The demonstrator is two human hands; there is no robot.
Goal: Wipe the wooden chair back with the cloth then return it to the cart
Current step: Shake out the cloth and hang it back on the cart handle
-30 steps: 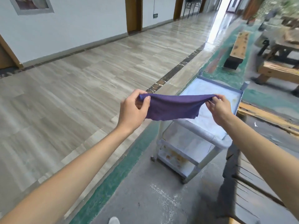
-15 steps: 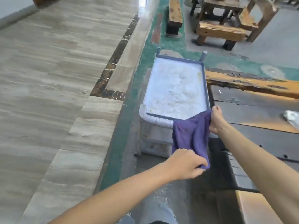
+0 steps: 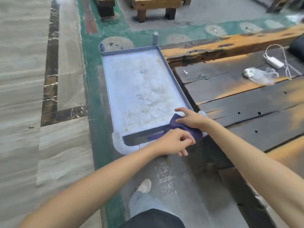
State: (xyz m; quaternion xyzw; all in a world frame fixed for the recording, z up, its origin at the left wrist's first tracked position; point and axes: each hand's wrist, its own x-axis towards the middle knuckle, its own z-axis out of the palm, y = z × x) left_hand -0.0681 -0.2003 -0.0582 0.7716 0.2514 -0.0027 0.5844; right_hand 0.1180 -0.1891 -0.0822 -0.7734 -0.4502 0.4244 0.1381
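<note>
My right-hand fingers (image 3: 181,120) press flat, spread, on the crumpled purple cloth (image 3: 184,127) draped over the grey metal cart's (image 3: 131,51) near rim; left hand (image 3: 176,142) loosely curled, empty. Risk: overhanging cloth sliding off.

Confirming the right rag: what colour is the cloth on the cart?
Dark purple cloth, plain; head view.

A rough workshop or furniture hall is showing here: heavy plank worktop (image 3: 246,102) (dark, scorched-looking), wooden benches (image 3: 154,5) sitting on worn green-painted concrete, a grey cart (image 3: 141,89) standing beside a tiled walkway (image 3: 24,79).
</note>
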